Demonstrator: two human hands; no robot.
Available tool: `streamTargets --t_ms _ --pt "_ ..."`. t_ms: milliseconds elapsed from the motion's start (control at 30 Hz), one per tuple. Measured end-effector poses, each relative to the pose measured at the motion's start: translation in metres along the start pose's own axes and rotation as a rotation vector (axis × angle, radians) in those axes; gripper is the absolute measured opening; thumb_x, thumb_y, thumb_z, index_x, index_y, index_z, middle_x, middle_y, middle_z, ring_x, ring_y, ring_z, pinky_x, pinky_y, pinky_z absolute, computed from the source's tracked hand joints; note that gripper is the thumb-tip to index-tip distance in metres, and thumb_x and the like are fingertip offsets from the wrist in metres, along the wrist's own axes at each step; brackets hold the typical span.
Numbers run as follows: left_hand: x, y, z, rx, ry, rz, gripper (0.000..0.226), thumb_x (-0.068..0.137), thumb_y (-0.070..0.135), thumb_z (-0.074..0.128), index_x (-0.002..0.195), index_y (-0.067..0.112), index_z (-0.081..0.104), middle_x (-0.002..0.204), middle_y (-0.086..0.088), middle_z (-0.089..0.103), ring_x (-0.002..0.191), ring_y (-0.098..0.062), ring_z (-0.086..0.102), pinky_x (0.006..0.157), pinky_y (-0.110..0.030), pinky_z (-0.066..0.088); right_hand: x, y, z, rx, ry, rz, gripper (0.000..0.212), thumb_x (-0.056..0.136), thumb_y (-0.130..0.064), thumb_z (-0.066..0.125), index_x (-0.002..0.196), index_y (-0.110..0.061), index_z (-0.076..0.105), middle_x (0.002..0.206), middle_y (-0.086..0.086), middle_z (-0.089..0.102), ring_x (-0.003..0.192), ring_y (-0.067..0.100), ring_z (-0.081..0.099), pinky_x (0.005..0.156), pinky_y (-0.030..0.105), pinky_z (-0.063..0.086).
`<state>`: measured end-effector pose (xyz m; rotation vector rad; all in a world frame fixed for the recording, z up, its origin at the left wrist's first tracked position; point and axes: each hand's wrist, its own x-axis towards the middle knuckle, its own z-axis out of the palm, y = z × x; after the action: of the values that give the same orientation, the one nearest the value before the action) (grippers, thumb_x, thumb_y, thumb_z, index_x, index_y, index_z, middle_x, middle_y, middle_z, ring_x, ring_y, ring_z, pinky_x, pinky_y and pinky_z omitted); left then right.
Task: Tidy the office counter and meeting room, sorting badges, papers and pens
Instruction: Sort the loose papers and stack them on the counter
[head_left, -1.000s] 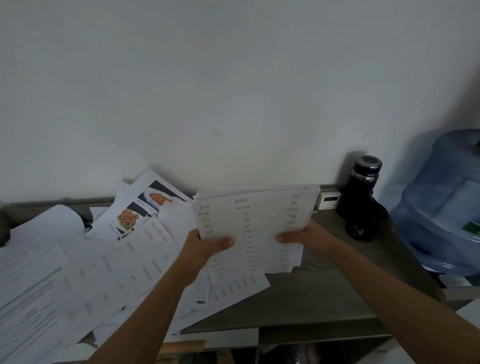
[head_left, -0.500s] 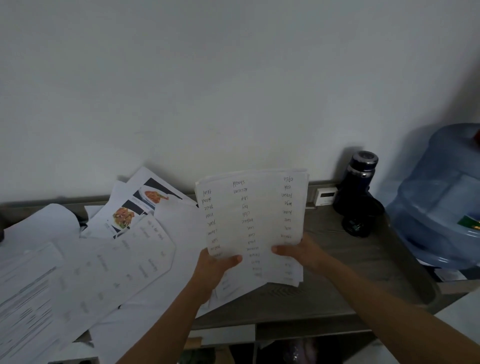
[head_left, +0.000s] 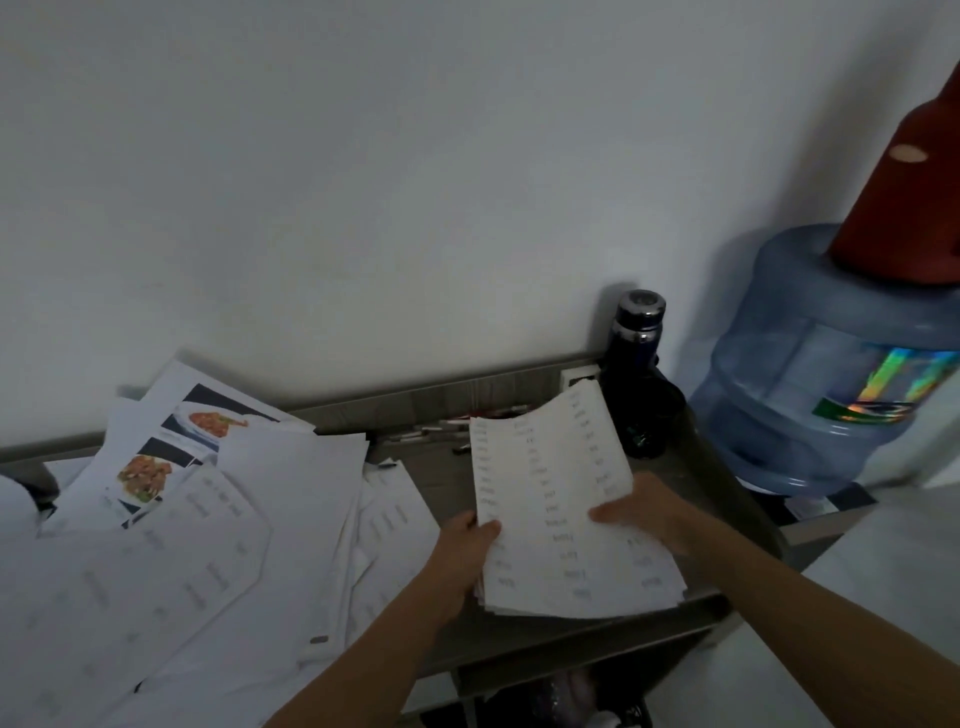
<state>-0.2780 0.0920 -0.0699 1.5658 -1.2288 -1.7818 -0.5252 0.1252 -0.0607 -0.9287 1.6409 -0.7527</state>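
Tilted stack of printed sheets (head_left: 550, 467); apparently pens (head_left: 441, 431) lie scattered just behind it.

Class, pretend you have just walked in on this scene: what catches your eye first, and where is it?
First, the stack of printed sheets gripped by the left hand and right hand over the counter, on its right half. Next, the messy spread of loose papers covering its left side, some with food photos. Then the big blue water jug at far right, beside a dark flask at the wall.
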Motion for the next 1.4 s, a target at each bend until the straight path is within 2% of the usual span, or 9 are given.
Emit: streamTargets --t_ms 200,333,433,600,733,867,1100,1200,1400 --pt "0.008 -0.012 0.031 0.166 0.008 0.025 0.024 0.1 0.01 0.041 0.098 0.021 0.062 0.094 0.0 0.067 0.086 -0.014 0.063 0.067 -0.023 0.051 0.019 0.033 -0.022 -0.041 0.2 0.017 0.04 0.087 -0.014 0.067 0.125 -0.012 0.054 0.121 0.009 0.064 0.102 0.024 0.064 0.079 0.034 0.054" --pt "0.021 -0.021 0.042 0.473 0.015 0.155 0.025 0.1 0.013 0.039 0.109 0.016 0.061 0.11 0.001 0.066 0.099 -0.015 0.063 0.087 -0.033 0.055 0.024 0.038 -0.028 -0.475 0.351 -0.037 0.038 0.097 -0.022 0.053 0.133 -0.01 0.047 0.13 0.01 0.057 0.116 0.026 0.056 0.094 0.034 0.045" --pt "0.027 -0.018 0.043 0.609 0.013 0.204 0.024 0.099 0.012 0.041 0.11 0.012 0.062 0.104 0.004 0.061 0.094 -0.011 0.059 0.082 -0.024 0.051 0.026 0.034 -0.035 -0.793 0.348 -0.045 0.032 0.097 -0.029 0.05 0.126 -0.013 0.052 0.123 0.007 0.06 0.107 0.021 0.058 0.087 0.028 0.046" --pt "0.038 -0.004 0.019 0.727 0.089 0.196 0.025 0.098 0.018 0.048 0.116 0.008 0.063 0.097 -0.007 0.068 0.081 -0.021 0.066 0.074 -0.031 0.057 0.034 0.01 -0.026 -1.094 0.495 -0.173 0.046 0.093 -0.04 0.054 0.134 -0.019 0.045 0.131 0.004 0.05 0.116 0.02 0.051 0.087 0.031 0.05" --pt "0.038 0.001 -0.029 0.662 0.259 0.155 0.031 0.095 0.015 0.052 0.125 0.01 0.057 0.096 -0.012 0.068 0.07 -0.023 0.066 0.055 -0.029 0.056 0.044 -0.014 0.007 -0.983 0.409 -0.324 0.045 0.095 -0.042 0.051 0.137 -0.025 0.048 0.132 0.0 0.052 0.118 0.017 0.051 0.09 0.031 0.046" --pt "0.023 0.001 -0.089 0.681 0.438 0.171 0.026 0.094 0.021 0.055 0.12 0.015 0.058 0.111 -0.008 0.062 0.093 -0.02 0.063 0.086 -0.033 0.053 0.053 -0.045 0.061 -0.865 0.218 -0.358 0.041 0.093 -0.042 0.057 0.13 -0.026 0.055 0.123 -0.004 0.061 0.106 0.013 0.058 0.082 0.023 0.042" --pt "-0.014 -0.034 -0.223 0.747 0.666 0.092 0.029 0.094 0.024 0.055 0.121 0.013 0.058 0.124 -0.011 0.052 0.109 -0.024 0.054 0.091 -0.029 0.04 0.063 -0.09 0.194 -0.429 -0.167 -0.254 0.044 0.088 -0.028 0.069 0.127 -0.011 0.057 0.111 0.007 0.065 0.084 0.014 0.063 0.069 0.024 0.053" --pt "-0.025 -0.052 -0.277 0.795 0.719 0.035 0.029 0.092 0.027 0.055 0.12 0.017 0.057 0.129 -0.01 0.047 0.115 -0.026 0.05 0.096 -0.034 0.042 0.063 -0.103 0.239 -0.251 -0.223 -0.16 0.041 0.088 -0.022 0.07 0.123 -0.008 0.057 0.098 0.01 0.065 0.082 0.019 0.066 0.069 0.029 0.055" --pt "-0.047 -0.077 -0.381 1.006 0.711 -0.164 0.058 0.093 0.049 0.047 0.144 0.025 0.034 0.155 -0.008 0.021 0.141 -0.03 0.021 0.112 -0.045 0.025 0.068 -0.134 0.333 -0.098 -0.243 -0.014 0.052 0.084 -0.024 0.075 0.129 -0.012 0.053 0.11 0.012 0.062 0.093 0.022 0.063 0.063 0.027 0.056"
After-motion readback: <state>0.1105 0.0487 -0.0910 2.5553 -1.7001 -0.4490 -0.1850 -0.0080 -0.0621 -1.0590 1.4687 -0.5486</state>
